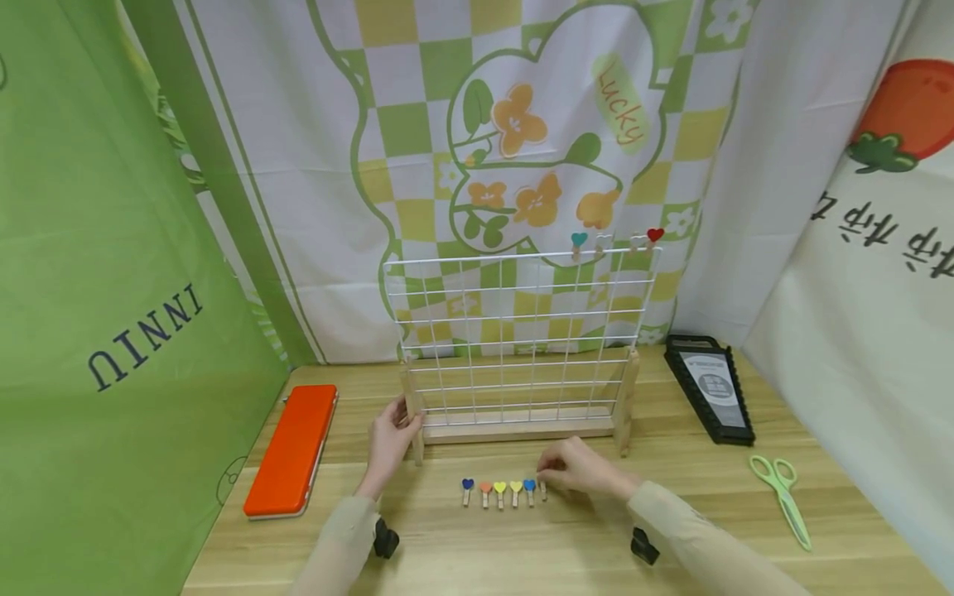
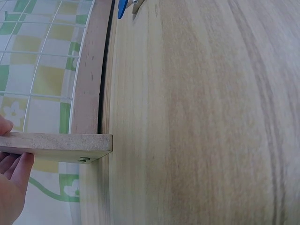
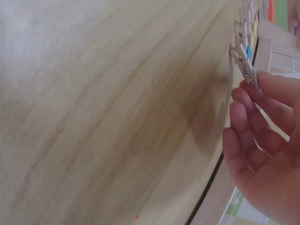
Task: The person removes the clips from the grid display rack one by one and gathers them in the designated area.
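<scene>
A white wire grid rack (image 1: 522, 331) stands upright on wooden supports. My left hand (image 1: 391, 434) grips its left wooden leg (image 2: 56, 143), thumb on one side and fingers on the other. In front of the rack my right hand (image 1: 574, 465) pinches a small wooden clothespin (image 3: 246, 70) between thumb and forefinger; most of its head is hidden by the fingers. Left of it stretches a row of heart-topped clothespins, among them a blue one (image 1: 530, 490), an orange one (image 1: 486, 492) and a dark blue one (image 1: 467, 490). Teal (image 1: 579, 242), white (image 1: 604, 242) and red (image 1: 654, 237) heart clothespins sit along the grid's top wire.
An orange-red case (image 1: 292, 451) lies at the left of the wooden table (image 1: 477, 555). To the right are a black tray-like holder with a label (image 1: 711, 389) and light green scissors (image 1: 782, 497). Patterned cloth (image 1: 417, 124) hangs behind the rack.
</scene>
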### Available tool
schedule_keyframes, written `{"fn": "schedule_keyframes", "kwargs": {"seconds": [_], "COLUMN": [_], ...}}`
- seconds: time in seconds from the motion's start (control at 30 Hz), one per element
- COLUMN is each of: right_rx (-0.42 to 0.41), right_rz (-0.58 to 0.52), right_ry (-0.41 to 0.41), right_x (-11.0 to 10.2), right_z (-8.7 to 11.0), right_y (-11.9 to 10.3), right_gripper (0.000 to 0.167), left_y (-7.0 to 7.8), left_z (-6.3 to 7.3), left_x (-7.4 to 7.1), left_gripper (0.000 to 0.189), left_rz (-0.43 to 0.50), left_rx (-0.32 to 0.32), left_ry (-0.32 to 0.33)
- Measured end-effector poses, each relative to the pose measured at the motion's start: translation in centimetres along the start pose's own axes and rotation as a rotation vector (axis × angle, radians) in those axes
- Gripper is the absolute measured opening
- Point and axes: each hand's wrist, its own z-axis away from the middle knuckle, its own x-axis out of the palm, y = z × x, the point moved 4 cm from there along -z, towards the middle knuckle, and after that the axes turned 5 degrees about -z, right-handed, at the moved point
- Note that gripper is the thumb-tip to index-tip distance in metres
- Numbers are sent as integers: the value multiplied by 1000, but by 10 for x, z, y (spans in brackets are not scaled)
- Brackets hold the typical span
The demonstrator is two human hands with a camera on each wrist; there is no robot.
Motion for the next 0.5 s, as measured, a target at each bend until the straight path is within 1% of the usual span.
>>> {"fn": "schedule_keyframes", "kwargs": {"seconds": [0.2,0.5], "right_rx": [-4,0], "right_rz": [26,46], "right_ry": [8,0], "right_x": [3,7], "right_z": [0,2], "right_y": [1,3], "right_gripper": [8,8], "left_y": [2,0], "left_z": [-1,-1], "left_x": [0,1], "left_gripper": [49,49], "left_rz": [10,13], "left_rx": [26,-2], "left_ry": [6,5]}}
